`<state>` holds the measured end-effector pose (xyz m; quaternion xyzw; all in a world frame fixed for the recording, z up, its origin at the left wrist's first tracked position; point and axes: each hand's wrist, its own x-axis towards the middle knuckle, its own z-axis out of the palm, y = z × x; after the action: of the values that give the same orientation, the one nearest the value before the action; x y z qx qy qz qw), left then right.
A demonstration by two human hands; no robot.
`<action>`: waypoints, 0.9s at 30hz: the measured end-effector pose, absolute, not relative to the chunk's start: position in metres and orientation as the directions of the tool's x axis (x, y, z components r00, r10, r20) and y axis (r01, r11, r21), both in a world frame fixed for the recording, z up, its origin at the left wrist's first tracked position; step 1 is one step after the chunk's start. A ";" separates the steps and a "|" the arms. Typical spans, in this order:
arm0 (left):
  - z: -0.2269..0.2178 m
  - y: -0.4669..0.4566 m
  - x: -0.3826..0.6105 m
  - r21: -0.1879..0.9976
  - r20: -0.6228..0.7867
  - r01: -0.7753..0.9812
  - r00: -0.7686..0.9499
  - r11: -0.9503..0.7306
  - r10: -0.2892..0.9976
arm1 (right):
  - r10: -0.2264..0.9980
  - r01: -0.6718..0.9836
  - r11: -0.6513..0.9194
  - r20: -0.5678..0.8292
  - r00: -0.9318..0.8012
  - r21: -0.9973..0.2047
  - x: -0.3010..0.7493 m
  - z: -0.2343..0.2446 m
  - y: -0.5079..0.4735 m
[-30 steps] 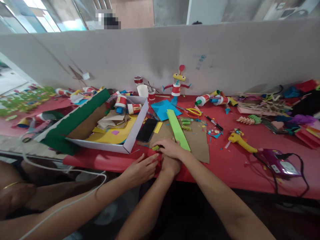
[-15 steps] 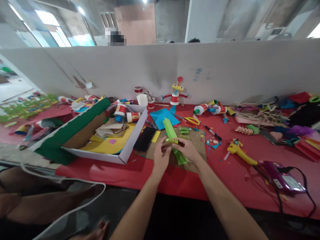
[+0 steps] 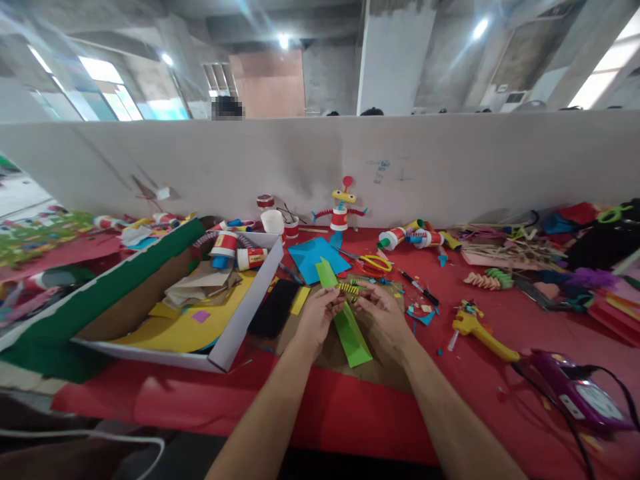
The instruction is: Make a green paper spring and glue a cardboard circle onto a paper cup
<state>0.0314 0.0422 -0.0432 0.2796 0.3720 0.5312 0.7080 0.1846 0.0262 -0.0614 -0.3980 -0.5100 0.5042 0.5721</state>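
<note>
A yellow-and-green folded paper spring (image 3: 349, 289) is stretched between my two hands, above the cardboard mat (image 3: 327, 350). The fingers of my left hand (image 3: 319, 319) are closed at its left end. My right hand (image 3: 386, 315) pinches around its right end, though the fingertips partly hide the contact. Beneath the hands a creased strip of light green paper (image 3: 350, 337) lies slanted across the mat. Just behind my right fingers are more small green springs, mostly covered. A blue paper sheet (image 3: 317, 259) lies beyond the left hand.
Left stands an open box (image 3: 250, 300) with paper and cups, beside a black phone (image 3: 274, 308). Yellow-handled scissors (image 3: 376, 264) and a pen (image 3: 420, 288) lie behind. A yellow glue gun (image 3: 483, 337) is at right. A paper-cup robot figure (image 3: 339, 219) stands at the partition (image 3: 225, 160).
My hands have moved slightly apart and the paper spring between them looks more stretched. The camera has tilted up, so the table sits lower in view.
</note>
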 end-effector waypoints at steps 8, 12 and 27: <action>-0.042 0.047 0.033 0.893 -0.098 -0.424 0.151 0.154 0.984 | 0.996 -0.180 0.081 0.075 0.039 -0.980 0.184 -0.060 0.032; -0.044 0.048 0.034 0.916 -0.043 -0.390 0.142 0.096 0.989 | 1.000 -0.305 -0.010 -0.017 0.020 -0.952 0.184 -0.058 0.031; -0.041 0.051 0.033 0.942 0.086 -0.334 0.208 -0.012 0.974 | 0.992 -0.287 0.113 0.123 -0.018 -0.951 0.184 -0.052 0.025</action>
<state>0.0330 0.0507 -0.0414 0.4736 0.3380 0.5308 0.6162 0.1838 0.0251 -0.0520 -0.3828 -0.4607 0.5450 0.5867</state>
